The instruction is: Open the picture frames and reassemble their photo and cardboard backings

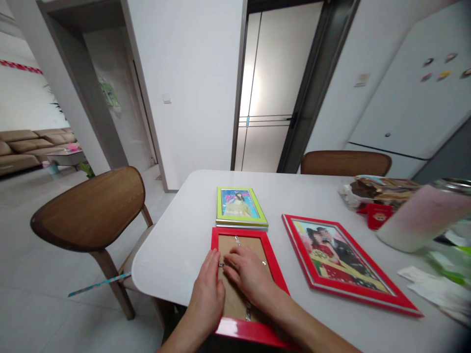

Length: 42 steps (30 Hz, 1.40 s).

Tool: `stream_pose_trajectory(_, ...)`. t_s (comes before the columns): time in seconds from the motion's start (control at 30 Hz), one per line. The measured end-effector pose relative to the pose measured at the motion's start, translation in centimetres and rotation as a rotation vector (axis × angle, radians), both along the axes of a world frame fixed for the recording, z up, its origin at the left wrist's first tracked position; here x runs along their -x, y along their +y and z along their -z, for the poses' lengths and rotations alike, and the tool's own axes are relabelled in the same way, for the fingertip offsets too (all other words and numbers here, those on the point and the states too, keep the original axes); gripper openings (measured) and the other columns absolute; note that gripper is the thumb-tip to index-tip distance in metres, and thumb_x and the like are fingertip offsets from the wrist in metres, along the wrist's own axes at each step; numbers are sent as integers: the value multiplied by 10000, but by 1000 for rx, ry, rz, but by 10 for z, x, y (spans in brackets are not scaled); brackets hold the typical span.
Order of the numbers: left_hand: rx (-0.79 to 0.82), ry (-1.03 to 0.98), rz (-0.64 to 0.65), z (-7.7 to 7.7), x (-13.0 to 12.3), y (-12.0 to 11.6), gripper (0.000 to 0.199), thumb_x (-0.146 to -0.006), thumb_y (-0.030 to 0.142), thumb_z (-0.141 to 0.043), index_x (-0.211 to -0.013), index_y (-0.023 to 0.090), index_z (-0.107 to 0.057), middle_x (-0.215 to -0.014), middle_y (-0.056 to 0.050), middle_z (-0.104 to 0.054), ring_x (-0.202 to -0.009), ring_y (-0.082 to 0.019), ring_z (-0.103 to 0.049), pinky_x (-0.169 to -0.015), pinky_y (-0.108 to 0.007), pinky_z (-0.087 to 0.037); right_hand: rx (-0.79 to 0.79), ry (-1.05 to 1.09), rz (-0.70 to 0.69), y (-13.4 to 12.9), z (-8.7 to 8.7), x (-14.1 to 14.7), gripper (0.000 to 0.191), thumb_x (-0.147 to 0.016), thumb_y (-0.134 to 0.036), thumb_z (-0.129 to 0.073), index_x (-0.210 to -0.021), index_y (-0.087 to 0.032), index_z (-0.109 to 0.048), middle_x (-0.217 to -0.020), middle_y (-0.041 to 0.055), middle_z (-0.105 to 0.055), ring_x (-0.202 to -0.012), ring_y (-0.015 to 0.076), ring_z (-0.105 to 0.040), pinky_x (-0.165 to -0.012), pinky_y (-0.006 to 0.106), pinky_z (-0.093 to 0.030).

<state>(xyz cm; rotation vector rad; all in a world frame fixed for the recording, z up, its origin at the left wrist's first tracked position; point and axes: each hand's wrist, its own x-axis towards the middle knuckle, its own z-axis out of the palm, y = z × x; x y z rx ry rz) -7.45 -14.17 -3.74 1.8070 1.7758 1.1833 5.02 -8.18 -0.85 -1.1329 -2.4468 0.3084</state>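
Observation:
A red picture frame (235, 327) lies face down at the table's front edge, its brown backing board (232, 305) and small metal clips showing. My left hand (207, 291) rests along the frame's left side, fingers close together on the red edge. On the backing board lies my right hand (250, 274), its fingers bent near the left clip; whether they pinch anything is hidden. Just beyond is a yellow-green frame (239, 203) with a picture of a figure in a pale dress. To the right, a larger red frame (338, 260) lies face up with a photo of two people.
The white table (172, 255) has a pink and white tumbler (419, 218), a small red packet (378, 215), a plastic bag of items (386, 189) and white tissues (437, 289) at the right. Wooden chairs (91, 208) stand at the left and behind the table.

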Motion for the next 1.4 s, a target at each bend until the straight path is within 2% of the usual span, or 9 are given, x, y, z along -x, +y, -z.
stream_pose_trajectory(0.17,7,-75,-11,-2,-2,-1,576,-630,26,-384,-1194,133,-420,-1273,-82,-418,-1175,-185,-360,-1011,-372,-256,-26,-22,34,9,5,17,196,-777,-217,-442,-658,-175,-592,-742,49,-566,-726,154,-506,-667,261,-393)
stream_pose_trajectory(0.37,6,-46,-4,1,-2,0,579,-628,32,-376,-1203,89,-405,-1281,-101,-404,-1186,-199,-343,-1014,-360,-252,-51,-3,144,28,11,-2,242,-793,-227,-406,-898,-122,-598,-969,129,-577,-891,223,-482,-791,350,-356)
stream_pose_trajectory(0.53,8,-35,-3,-1,-3,1,564,-637,31,-372,-1199,81,-405,-1276,-103,-409,-1184,-200,-344,-1012,-363,-255,-19,4,89,37,14,-3,262,-775,-186,-413,-946,-154,-609,-1010,82,-603,-917,210,-492,-836,357,-348)
stream_pose_trajectory(0.63,20,-13,-8,-3,-3,0,551,-649,33,-370,-1199,58,-401,-1277,-126,-402,-1184,-207,-344,-1010,-368,-262,21,20,31,28,5,-13,291,-754,-184,-435,-997,-150,-592,-1097,97,-558,-1003,200,-473,-867,342,-352)
stream_pose_trajectory(0.83,8,-15,6,-1,-3,-1,566,-651,22,-370,-1213,76,-383,-1289,-119,-386,-1192,-199,-330,-1015,-363,-251,372,-20,-293,-16,-16,-51,248,-642,-169,-560,-853,-271,-641,-1208,18,-462,-1145,203,-355,-952,389,-282)
stream_pose_trajectory(0.97,-9,-21,-2,3,-2,0,579,-640,9,-367,-1211,96,-383,-1285,-110,-393,-1190,-193,-332,-1012,-384,-252,302,-15,-271,-31,-14,-48,144,-700,-218,-530,-727,-262,-664,-1118,30,-527,-1129,229,-350,-940,443,-266)
stream_pose_trajectory(1.07,-2,-19,4,4,-1,-1,573,-643,9,-365,-1212,78,-379,-1284,-126,-390,-1191,-194,-331,-1012,-387,-250,255,-14,-272,-33,-13,-45,200,-706,-169,-494,-789,-243,-659,-1117,61,-522,-1112,235,-367,-927,450,-282)
stream_pose_trajectory(1.2,0,-24,14,3,-1,-2,557,-656,11,-359,-1211,57,-380,-1284,-143,-383,-1193,-200,-328,-1014,-381,-248,298,-75,-343,-30,-18,-49,244,-700,-156,-494,-865,-251,-646,-1217,58,-440,-1150,231,-333,-942,418,-281)
stream_pose_trajectory(1.4,-12,-30,10,3,-2,-1,554,-658,14,-371,-1208,72,-388,-1282,-135,-388,-1190,-206,-332,-1010,-390,-252,260,8,-238,-29,-16,-46,146,-697,-170,-519,-762,-212,-643,-1063,63,-519,-1009,198,-436,-871,362,-348)
